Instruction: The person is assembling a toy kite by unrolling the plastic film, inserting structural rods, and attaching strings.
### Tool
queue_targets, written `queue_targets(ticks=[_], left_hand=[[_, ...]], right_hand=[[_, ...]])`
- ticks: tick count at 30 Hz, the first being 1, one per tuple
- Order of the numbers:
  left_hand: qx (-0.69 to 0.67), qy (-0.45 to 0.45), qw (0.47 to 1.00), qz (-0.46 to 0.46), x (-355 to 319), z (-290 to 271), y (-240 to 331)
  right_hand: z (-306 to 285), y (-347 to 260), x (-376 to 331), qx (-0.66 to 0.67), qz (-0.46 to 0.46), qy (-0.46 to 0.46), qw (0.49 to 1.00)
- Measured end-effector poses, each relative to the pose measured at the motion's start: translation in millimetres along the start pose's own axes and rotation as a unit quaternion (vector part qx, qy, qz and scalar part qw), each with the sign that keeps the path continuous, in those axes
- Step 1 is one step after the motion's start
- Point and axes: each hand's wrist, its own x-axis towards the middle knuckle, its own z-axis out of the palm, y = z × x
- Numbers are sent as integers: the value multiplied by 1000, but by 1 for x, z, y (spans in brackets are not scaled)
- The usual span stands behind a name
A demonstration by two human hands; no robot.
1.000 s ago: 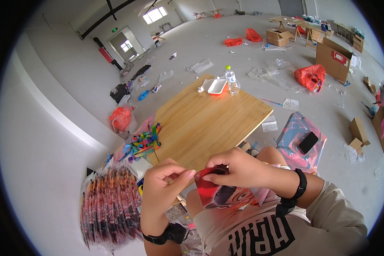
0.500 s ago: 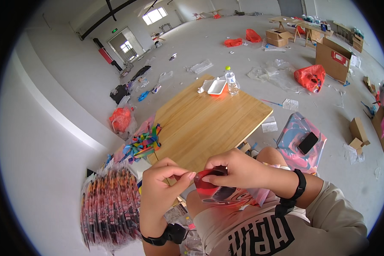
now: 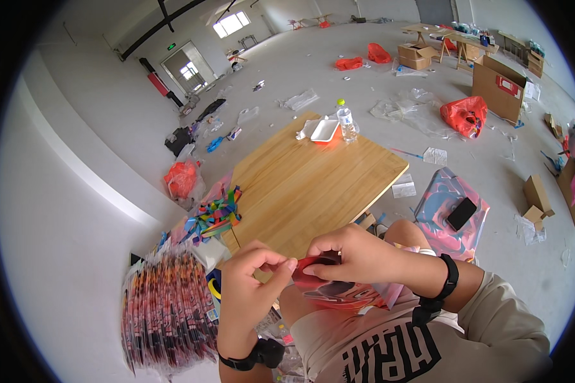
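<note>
A glossy red and pink plastic sheet (image 3: 338,297) with a cartoon-like print lies over my lap, in front of the table's near edge. My right hand (image 3: 359,255) grips its upper edge, thumb on top and fingers curled behind. At the sheet's upper left corner, the thumb and forefinger of my left hand (image 3: 252,284) are pinched together. Whatever lies between those fingertips is too small to make out beyond the sheet's edge. Both wrists carry black bands.
The wooden table (image 3: 306,191) bears a white tray (image 3: 325,131) and a water bottle (image 3: 346,122). Colourful ribbons (image 3: 216,216) and stacked plastic-wrapped packs (image 3: 169,313) lie at left. At right, a black phone (image 3: 462,214) rests on a printed stool-like surface (image 3: 437,199). Bags and boxes litter the floor.
My left hand has shifted slightly right and down, with its fingertips still at the sheet's corner. The sheet's upper part has tilted a little; my right hand barely moves.
</note>
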Motion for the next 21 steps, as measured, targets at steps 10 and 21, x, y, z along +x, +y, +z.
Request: queue_targets(ticks=[10,21], left_hand=[[27,27,999,39,-2,1,3],[60,32,996,62,-2,5,13]], right_hand=[[-1,2,-2,1,3,2,1000],[1,2,-2,-9,-14,13,1000]])
